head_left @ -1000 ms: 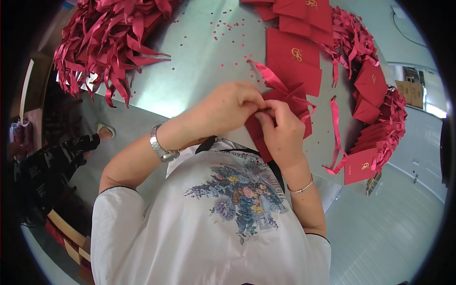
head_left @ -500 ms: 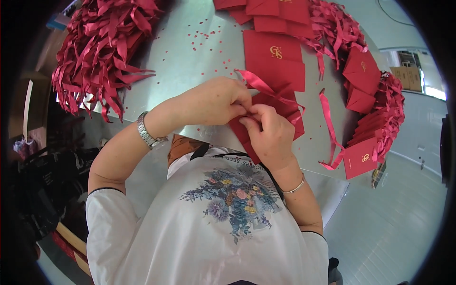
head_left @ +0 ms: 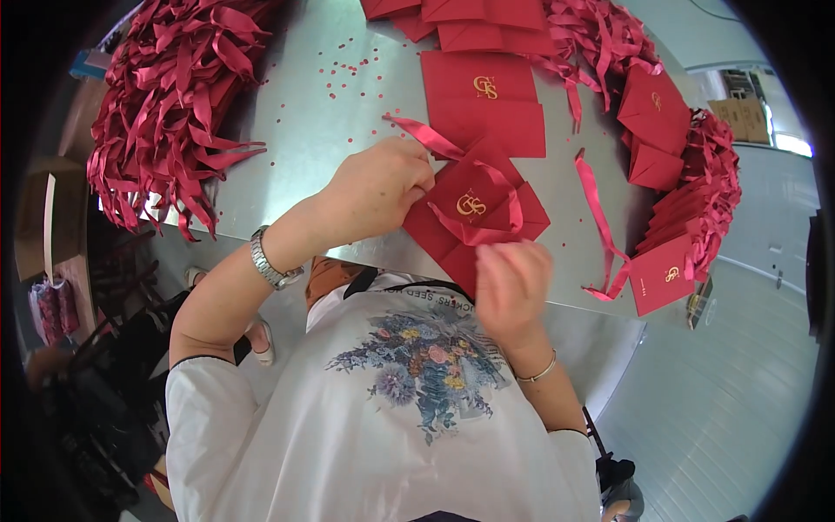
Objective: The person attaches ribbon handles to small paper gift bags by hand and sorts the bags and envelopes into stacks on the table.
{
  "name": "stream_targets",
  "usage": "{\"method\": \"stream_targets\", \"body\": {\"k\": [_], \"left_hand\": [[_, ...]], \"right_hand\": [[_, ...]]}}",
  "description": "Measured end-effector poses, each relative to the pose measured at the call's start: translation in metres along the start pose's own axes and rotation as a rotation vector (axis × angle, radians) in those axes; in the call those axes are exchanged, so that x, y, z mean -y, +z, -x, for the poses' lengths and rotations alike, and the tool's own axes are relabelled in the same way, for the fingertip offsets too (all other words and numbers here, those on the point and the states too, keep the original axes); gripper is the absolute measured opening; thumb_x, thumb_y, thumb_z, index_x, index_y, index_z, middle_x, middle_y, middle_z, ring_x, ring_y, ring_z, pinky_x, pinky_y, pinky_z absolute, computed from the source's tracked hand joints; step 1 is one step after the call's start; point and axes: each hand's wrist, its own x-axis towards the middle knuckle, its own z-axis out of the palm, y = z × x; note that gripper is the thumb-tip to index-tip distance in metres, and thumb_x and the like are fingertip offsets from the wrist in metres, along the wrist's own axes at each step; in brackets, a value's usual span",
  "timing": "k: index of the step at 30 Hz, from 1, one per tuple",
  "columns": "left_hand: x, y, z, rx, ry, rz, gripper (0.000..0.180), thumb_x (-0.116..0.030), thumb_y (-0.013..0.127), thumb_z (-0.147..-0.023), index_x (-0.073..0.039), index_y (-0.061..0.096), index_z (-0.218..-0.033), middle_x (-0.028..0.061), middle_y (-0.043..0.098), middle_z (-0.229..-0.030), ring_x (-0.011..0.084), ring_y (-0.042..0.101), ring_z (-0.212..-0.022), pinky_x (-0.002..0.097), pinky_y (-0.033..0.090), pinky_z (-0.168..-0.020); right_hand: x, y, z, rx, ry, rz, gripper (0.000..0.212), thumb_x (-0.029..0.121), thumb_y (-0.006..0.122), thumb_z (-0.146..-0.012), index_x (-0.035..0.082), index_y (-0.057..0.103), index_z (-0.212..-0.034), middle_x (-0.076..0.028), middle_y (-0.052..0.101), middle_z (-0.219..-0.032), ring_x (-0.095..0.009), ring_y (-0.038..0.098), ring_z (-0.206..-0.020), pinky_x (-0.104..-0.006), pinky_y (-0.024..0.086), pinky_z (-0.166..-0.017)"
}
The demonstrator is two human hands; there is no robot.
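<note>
A flat red paper bag (head_left: 445, 178) with a gold emblem lies tilted at the table's near edge. A pink-red ribbon handle (head_left: 511, 193) loops across its front, and a loose ribbon end (head_left: 424, 133) sticks out beyond its top left. My left hand (head_left: 383, 187) is closed, its fingertips gripping the bag's left edge. Close to the bag's lower right edge and the ribbon, my right hand (head_left: 513, 283) is smeared by motion, so its fingers cannot be read. Under the bag and just beyond it are more flat red bags (head_left: 483, 117).
A big heap of ribboned bags (head_left: 174, 113) covers the table's left side. More red bags (head_left: 652, 130) and ribbons line the right side, with a loose ribbon (head_left: 598, 209) nearby. Small red paper dots (head_left: 352, 68) are scattered over the metal table (head_left: 304, 113).
My hands have come apart from their meeting point over the bag. My right hand moved down and right; the emblem and ribbon loop now show.
</note>
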Motion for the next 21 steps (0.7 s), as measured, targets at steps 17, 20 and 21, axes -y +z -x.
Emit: {"method": "stream_targets", "body": {"k": [17,20,21], "left_hand": [[0.013,-0.008,0.008,0.022,-0.024,0.295,0.009,0.007,0.058,-0.077,0.002,0.056,-0.085,0.0111,0.057,-0.089,0.0289,0.056,-0.083,0.0356,0.046,-0.074],[0.013,-0.009,0.009,-0.018,-0.077,0.293,0.01,0.008,0.057,-0.077,0.003,0.054,-0.085,0.0115,0.055,-0.087,0.0287,0.054,-0.081,0.0348,0.046,-0.074],[0.014,-0.01,0.009,-0.017,-0.078,0.293,0.01,0.008,0.057,-0.077,0.003,0.054,-0.085,0.0115,0.055,-0.087,0.0287,0.054,-0.081,0.0348,0.046,-0.074]], "right_hand": [[-0.013,-0.008,-0.017,0.215,1.263,-0.999,0.015,0.017,0.067,-0.089,0.003,0.064,-0.083,0.002,0.058,-0.063,-0.004,0.051,-0.056,-0.0197,0.04,-0.051],[-0.002,-0.005,-0.022,0.377,1.153,-0.731,0.021,0.012,0.074,-0.082,-0.001,0.062,-0.093,-0.001,0.062,-0.067,-0.008,0.058,-0.061,-0.0236,0.046,-0.056],[-0.001,-0.003,-0.024,0.425,1.081,-0.671,0.026,0.013,0.076,-0.079,-0.002,0.062,-0.095,-0.003,0.064,-0.067,-0.009,0.059,-0.062,-0.0253,0.047,-0.057]]}}
